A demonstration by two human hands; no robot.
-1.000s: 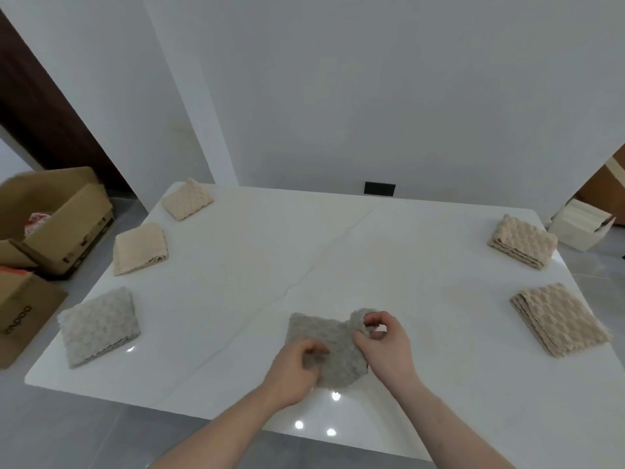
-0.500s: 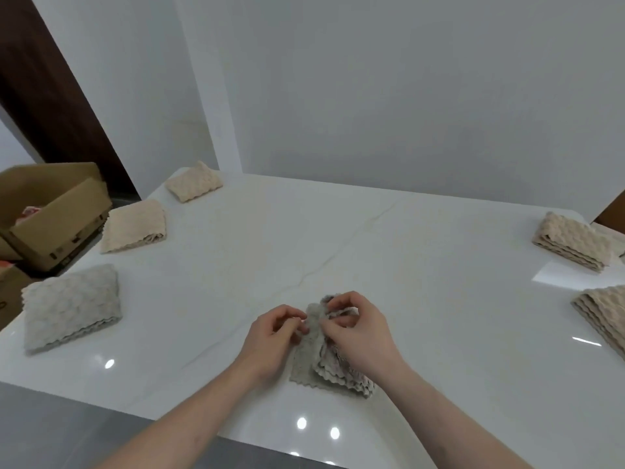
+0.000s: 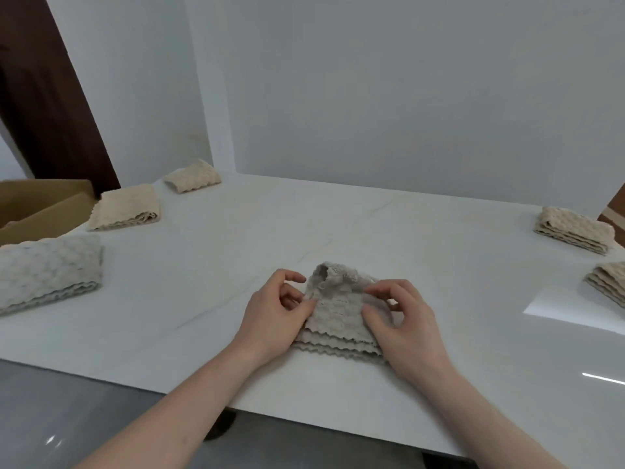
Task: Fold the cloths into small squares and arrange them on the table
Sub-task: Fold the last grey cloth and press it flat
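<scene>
A grey textured cloth [image 3: 338, 308] lies folded into layers near the front edge of the white table [image 3: 372, 231], its far corner still humped up. My left hand [image 3: 274, 313] pinches its left edge with curled fingers. My right hand [image 3: 402, 319] holds the right side, thumb and fingers curled onto the top layer. Folded cloths lie along the table's sides: a grey one [image 3: 47, 272] and two beige ones [image 3: 126, 208] [image 3: 192, 176] on the left, two beige ones [image 3: 575, 230] [image 3: 608, 282] on the right.
A brown cardboard box [image 3: 40, 204] stands beyond the table's left edge, with a dark door [image 3: 44, 96] behind it. A white wall rises right behind the table's far edge. The grey floor shows below the near edge.
The cloth has gone from a bunched-up fold to a flatter stack of layers. Both hands have spread apart to its left and right sides. The camera has dropped lower and closer.
</scene>
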